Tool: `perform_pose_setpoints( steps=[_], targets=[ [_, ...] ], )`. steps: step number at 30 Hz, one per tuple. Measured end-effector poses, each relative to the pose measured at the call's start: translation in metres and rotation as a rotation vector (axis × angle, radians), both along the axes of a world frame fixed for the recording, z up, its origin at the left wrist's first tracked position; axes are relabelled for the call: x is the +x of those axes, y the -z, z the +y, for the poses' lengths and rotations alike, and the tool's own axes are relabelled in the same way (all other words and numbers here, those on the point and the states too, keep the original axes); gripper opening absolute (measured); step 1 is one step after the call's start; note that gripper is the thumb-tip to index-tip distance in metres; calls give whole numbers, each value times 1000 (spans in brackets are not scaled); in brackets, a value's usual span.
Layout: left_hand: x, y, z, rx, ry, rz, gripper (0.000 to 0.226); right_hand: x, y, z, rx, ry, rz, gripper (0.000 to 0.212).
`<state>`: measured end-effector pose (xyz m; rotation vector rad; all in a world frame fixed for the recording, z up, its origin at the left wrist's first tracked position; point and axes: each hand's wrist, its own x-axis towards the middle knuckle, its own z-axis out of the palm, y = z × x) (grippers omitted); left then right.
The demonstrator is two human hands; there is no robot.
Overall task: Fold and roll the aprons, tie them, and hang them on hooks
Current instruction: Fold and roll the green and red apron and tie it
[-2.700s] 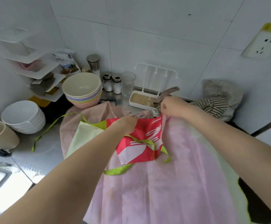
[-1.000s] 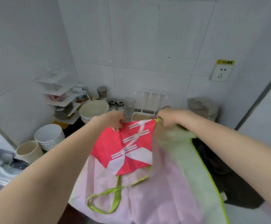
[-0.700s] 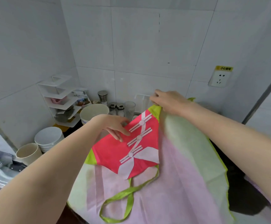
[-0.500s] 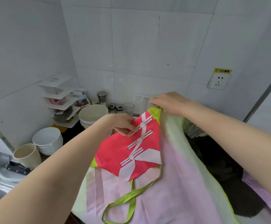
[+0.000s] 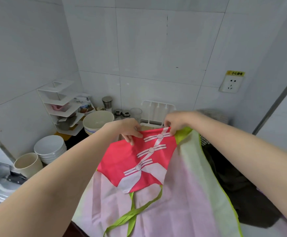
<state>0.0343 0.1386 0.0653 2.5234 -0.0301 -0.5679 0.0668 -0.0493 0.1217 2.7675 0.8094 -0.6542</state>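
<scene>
Pink apron: a thin pink fabric apron [image 5: 182, 202] with a pale green border and a coral-red bib panel [image 5: 136, 161] printed with white knot-button shapes, held up over the desk [image 5: 2, 189] in front of the tiled wall, its lower part draped down toward the camera.
Left hand: the left hand [image 5: 129, 130] pinches the top edge of the red panel at its left corner, fingers curled onto the cloth.
Right hand: the right hand [image 5: 177, 123] pinches the top edge at the right corner, right where the red meets a lime-green patch.
Straps: lime-green ribbon straps [image 5: 132, 214] hang off the bottom of the red panel and cross over the pink cloth.
Left side: a beige cup [image 5: 28, 164] sits just beside a stack of white bowls [image 5: 49, 148], with a white tiered plastic shelf [image 5: 62, 106] behind them in the corner.
Back of desk: a stack of cream bowls [image 5: 97, 121], small metal-lidded jars [image 5: 121, 113], a clear glass [image 5: 136, 113] and a white wire rack [image 5: 156, 112] line up along the wall.
Wall: a white power socket [image 5: 231, 83] with a yellow sticker above it.
Right of the apron: some dark cloth [image 5: 238, 190], too murky to make out.
</scene>
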Motion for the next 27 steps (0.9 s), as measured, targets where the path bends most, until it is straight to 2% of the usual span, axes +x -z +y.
perform_pose_setpoints(
  steps=[2,4,5,6,8,10,11,14,16,17,20,23,25,27],
  targets=[
    [-3,2,-2,20,31,36,18,2,-2,-2,-187,2,-28,36],
    [-7,8,-5,96,75,113,18,9,-6,-17,-351,119,43,20],
    [-9,13,-7,131,91,152,15,12,-8,-28,-369,180,75,11],
    [-10,19,-9,164,100,188,12,17,-10,-40,-333,231,65,16],
    [-10,29,-17,230,117,222,20,24,-15,-64,-194,323,11,17],
    [-5,34,-23,267,125,205,23,23,-22,-75,-234,417,213,5],
    [-1,34,-27,273,123,182,24,24,-23,-79,-254,447,301,6],
    [7,26,-29,315,103,77,25,26,-25,-79,-258,463,289,15],
    [11,20,-25,360,78,-32,10,29,-26,-74,-154,436,167,11],
    [12,17,-23,376,64,-74,11,30,-28,-71,-87,417,100,10],
    [29,12,-28,280,8,-142,27,42,-33,-60,83,347,-119,17],
    [31,8,-32,227,-29,-246,32,37,-32,-46,87,233,-294,12],
    [32,7,-30,200,-89,-291,32,42,-24,-45,126,136,-542,22],
    [36,9,-22,171,-184,-308,27,48,-10,-47,300,66,-634,35]
  ],
)
